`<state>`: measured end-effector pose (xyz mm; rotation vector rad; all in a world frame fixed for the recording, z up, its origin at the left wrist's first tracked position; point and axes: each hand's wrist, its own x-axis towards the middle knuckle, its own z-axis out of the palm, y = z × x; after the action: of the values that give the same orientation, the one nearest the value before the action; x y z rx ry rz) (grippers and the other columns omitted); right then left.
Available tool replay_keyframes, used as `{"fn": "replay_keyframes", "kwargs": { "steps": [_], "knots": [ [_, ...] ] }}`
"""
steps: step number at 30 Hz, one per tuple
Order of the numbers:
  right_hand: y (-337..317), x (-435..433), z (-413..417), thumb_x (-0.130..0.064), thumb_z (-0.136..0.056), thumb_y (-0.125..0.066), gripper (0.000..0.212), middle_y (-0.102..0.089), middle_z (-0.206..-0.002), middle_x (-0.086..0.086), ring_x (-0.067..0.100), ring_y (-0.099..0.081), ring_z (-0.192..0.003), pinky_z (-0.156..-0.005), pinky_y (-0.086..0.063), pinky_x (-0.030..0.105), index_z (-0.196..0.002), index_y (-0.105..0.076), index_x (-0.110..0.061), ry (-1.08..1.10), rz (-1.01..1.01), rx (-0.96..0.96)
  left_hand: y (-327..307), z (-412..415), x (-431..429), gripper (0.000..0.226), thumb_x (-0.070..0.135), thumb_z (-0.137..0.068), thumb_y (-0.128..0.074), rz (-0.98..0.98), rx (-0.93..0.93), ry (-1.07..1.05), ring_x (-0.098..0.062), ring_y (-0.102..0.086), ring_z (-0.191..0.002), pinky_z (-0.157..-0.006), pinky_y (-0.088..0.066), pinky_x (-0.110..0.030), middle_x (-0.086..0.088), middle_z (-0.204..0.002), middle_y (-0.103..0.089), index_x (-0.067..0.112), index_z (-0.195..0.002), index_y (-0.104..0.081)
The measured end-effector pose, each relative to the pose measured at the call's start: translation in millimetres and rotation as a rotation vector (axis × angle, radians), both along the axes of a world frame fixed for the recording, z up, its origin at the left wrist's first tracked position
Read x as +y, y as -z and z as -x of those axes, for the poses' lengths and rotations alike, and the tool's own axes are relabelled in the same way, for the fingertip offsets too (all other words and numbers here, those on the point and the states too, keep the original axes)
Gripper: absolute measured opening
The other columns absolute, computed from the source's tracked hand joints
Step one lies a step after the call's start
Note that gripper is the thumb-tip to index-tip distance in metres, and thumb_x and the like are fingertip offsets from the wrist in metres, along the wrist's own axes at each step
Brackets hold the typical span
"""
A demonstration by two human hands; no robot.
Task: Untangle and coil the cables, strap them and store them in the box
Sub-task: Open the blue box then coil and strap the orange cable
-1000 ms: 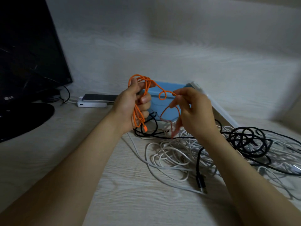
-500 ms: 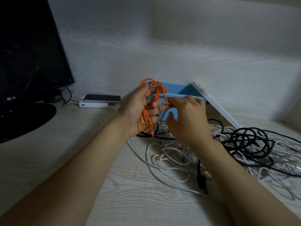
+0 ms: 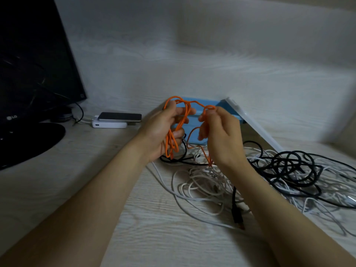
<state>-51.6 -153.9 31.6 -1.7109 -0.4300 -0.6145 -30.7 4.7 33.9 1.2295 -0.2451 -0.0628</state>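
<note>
The orange cable (image 3: 172, 140) is held up off the desk (image 3: 154, 228), above its middle and just in front of the blue box (image 3: 195, 122); the left hand (image 3: 161, 132) grips the gathered loops, fingers curled round them, likely so the finished turns stay together; the right hand (image 3: 221, 137) pinches a small loop at its fingertips, level with the top of the bundle, with a loose strand hanging from it towards the heap below; I judge this to be coiling in progress, with no strap on yet.

Under the hands lies a tangle of white cables (image 3: 202, 182), and a black cable (image 3: 292, 166) sprawls over them towards the right edge; these look untouched.

The box stands towards the back edge, its white lid (image 3: 254, 128) leaning open to the right; what is inside cannot be seen.

Towards the back left a phone (image 3: 120, 116) rests on a white charger (image 3: 109, 124), beside a dark monitor (image 3: 34, 60).
</note>
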Motion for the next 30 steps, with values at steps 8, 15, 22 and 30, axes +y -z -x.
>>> {"fn": "replay_keyframes", "kwargs": {
  "steps": [8, 15, 22, 30],
  "knots": [
    [-17.5, -6.6, 4.0, -0.038, -0.112, -0.032, 0.037, -0.019, -0.055, -0.005, 0.01, -0.017, -0.04, -0.042, -0.021, 0.02, -0.083, -0.045, -0.018, -0.223, -0.426, 0.491, 2.0, 6.7, -6.9, 0.042, 0.032, -0.111, -0.047, 0.012, -0.109, 0.124, -0.009, -0.039, -0.061, -0.054, -0.031, -0.022, -0.001, -0.098, -0.052, 0.003, -0.136, -0.064],
    [-18.5, -6.3, 9.4, -0.034, -0.113, -0.031, 0.043, -0.021, -0.05, -0.009, 0.005, -0.014, -0.035, -0.035, -0.014, 0.014, -0.076, -0.049, -0.019, -0.443, -0.226, 0.831, 0.5, 12.7, -9.1, 0.032, 0.027, -0.112, -0.044, -0.156, -0.207, 0.144, -0.007, -0.048, -0.063, -0.061, -0.037, -0.024, 0.0, -0.081, -0.055, 0.012, -0.131, -0.066],
    [-20.8, -11.3, 13.2, -0.043, -0.105, -0.052, 0.037, -0.043, -0.061, -0.001, 0.006, -0.033, -0.041, -0.037, -0.019, 0.017, -0.081, -0.059, -0.016, -0.583, -0.072, 0.938, -1.0, 8.4, -16.4, 0.027, 0.03, -0.113, -0.041, -0.085, -0.24, -0.102, -0.013, -0.051, -0.058, -0.054, -0.044, -0.024, -0.001, -0.078, -0.059, 0.019, -0.095, -0.057],
    [-10.1, -12.5, 5.9, -0.02, -0.098, -0.073, 0.016, -0.077, -0.082, 0.013, 0.014, -0.056, -0.043, -0.04, -0.043, 0.02, -0.098, -0.073, -0.004, -0.297, 0.116, 0.591, -6.4, -6.4, 1.2, 0.032, 0.033, -0.115, -0.035, 0.482, -0.031, -0.276, -0.025, -0.076, -0.07, -0.07, -0.064, -0.043, -0.003, -0.063, -0.058, 0.018, -0.092, -0.05]
  ]
}}
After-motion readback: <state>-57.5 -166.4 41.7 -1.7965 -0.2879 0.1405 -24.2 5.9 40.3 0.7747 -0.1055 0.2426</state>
